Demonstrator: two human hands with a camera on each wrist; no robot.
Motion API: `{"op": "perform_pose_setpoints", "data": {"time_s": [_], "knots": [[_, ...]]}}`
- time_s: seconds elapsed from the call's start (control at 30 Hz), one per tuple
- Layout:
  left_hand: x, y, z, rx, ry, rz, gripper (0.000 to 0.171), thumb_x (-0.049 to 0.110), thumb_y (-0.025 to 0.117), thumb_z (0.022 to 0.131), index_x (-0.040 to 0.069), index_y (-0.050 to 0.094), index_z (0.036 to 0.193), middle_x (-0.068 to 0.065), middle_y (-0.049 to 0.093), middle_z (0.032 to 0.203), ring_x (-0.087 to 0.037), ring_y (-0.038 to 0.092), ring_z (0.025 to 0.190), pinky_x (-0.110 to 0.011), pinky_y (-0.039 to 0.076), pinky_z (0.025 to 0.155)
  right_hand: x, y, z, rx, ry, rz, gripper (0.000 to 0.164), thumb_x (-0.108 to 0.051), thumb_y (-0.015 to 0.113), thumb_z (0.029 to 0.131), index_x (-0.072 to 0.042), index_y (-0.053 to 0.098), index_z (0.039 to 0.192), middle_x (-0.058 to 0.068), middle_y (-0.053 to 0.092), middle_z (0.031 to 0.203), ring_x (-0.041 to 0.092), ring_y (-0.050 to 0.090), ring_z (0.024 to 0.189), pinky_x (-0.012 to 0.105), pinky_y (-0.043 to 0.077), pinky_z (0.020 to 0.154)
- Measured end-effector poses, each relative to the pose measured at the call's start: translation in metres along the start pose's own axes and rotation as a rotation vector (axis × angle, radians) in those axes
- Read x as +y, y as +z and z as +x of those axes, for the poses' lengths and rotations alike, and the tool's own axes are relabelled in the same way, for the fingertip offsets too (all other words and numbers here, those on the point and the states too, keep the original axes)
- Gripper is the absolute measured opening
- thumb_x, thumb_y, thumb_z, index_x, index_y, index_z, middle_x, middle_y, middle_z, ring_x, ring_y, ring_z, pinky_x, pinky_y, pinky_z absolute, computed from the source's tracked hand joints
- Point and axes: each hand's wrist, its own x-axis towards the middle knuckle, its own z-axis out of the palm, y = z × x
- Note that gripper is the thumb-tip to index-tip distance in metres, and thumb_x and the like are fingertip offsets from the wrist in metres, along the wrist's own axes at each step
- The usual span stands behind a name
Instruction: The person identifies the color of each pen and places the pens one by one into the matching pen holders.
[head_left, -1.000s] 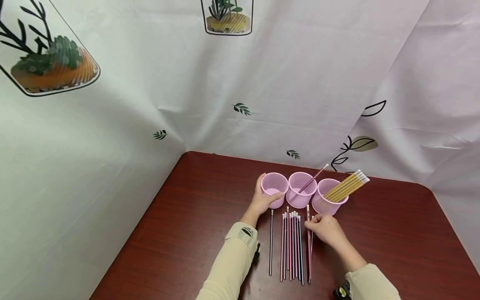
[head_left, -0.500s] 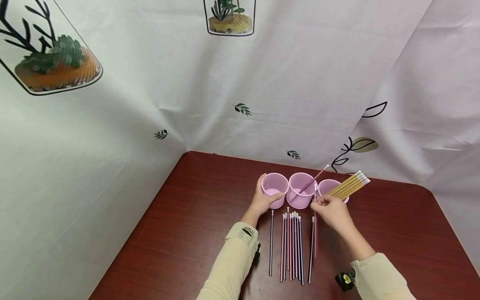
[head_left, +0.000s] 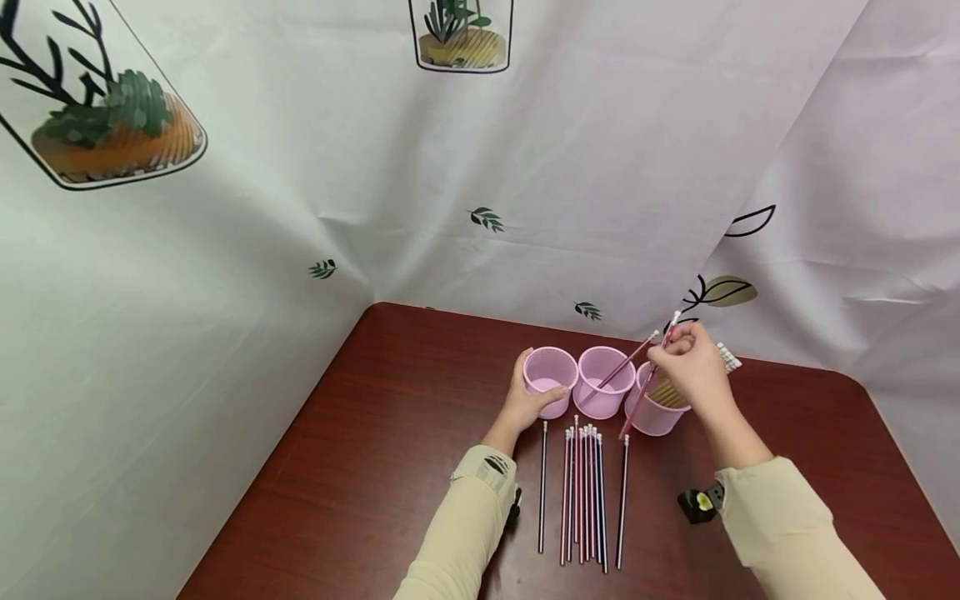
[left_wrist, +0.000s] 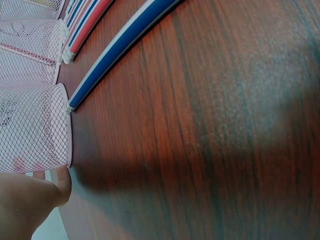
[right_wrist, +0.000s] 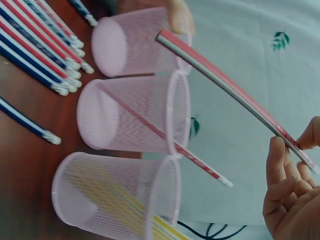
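My left hand (head_left: 525, 402) grips the leftmost pink mesh pencil cup (head_left: 550, 407), thumb over its near side. Nothing shows inside that cup. Raised above the right cup, my right hand (head_left: 693, 367) pinches a red pencil (right_wrist: 220, 82) near its eraser end. The pencil slants, its other end pointing down toward the table, clear of the cups in the right wrist view. One red pencil (right_wrist: 145, 122) leans in the middle cup (right_wrist: 95, 115). Several yellow pencils (head_left: 666, 393) lean in the right cup (head_left: 654, 423), partly covered by my right hand in the head view.
Several red and blue striped pencils (head_left: 583, 500) lie side by side before the cups. A lone dark pencil (head_left: 542, 492) lies to their left, another dark pencil (head_left: 622, 508) to their right. The brown table (head_left: 360, 467) meets a white patterned cloth (head_left: 420, 167) behind.
My right hand has lifted the red pencil off the table, moving away from me and to the right, and the pencil has tilted. My left hand stays on its cup.
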Motion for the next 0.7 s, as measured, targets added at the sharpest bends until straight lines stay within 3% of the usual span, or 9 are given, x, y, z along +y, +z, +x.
{"op": "perform_pose_setpoints", "data": {"time_s": [0.1, 0.27, 0.5, 0.7], "knots": [[0.012, -0.001, -0.004, -0.005, 0.002, -0.016, 0.088, -0.004, 0.076, 0.070, 0.000, 0.024, 0.141, -0.027, 0.035, 0.135, -0.045, 0.035, 0.121, -0.056, 0.027, 0.102, -0.004, -0.003, 0.008, 0.030, 0.012, 0.062, 0.031, -0.007, 0.061, 0.078, -0.004, 0.038, 0.098, -0.007, 0.053, 0.067, -0.001, 0.054, 0.054, 0.014, 0.043, 0.054], [0.017, -0.001, -0.006, -0.011, -0.005, -0.017, 0.086, -0.005, 0.074, 0.071, 0.001, 0.025, 0.141, -0.028, 0.035, 0.136, -0.045, 0.034, 0.122, -0.056, 0.027, 0.101, -0.006, -0.002, 0.016, 0.095, 0.063, 0.147, 0.034, -0.008, 0.056, 0.081, -0.006, 0.034, 0.106, -0.008, 0.054, 0.070, 0.006, 0.062, 0.051, 0.018, 0.048, 0.048], [0.015, -0.001, -0.006, -0.019, -0.002, -0.029, 0.086, -0.003, 0.075, 0.071, 0.000, 0.023, 0.141, -0.029, 0.033, 0.136, -0.046, 0.033, 0.122, -0.056, 0.026, 0.102, 0.009, 0.009, 0.017, 0.077, 0.084, 0.089, 0.038, -0.009, 0.053, 0.087, 0.004, 0.033, 0.116, 0.012, 0.063, 0.083, -0.003, 0.059, 0.053, 0.013, 0.046, 0.054], [0.015, 0.000, -0.007, -0.004, 0.002, -0.021, 0.086, -0.004, 0.075, 0.071, 0.002, 0.025, 0.140, -0.028, 0.034, 0.136, -0.045, 0.034, 0.122, -0.056, 0.027, 0.102, 0.022, 0.015, 0.016, 0.071, 0.114, -0.015, 0.036, -0.019, 0.050, 0.092, 0.005, 0.037, 0.116, 0.023, 0.066, 0.094, 0.007, 0.063, 0.063, 0.019, 0.040, 0.065]]}}
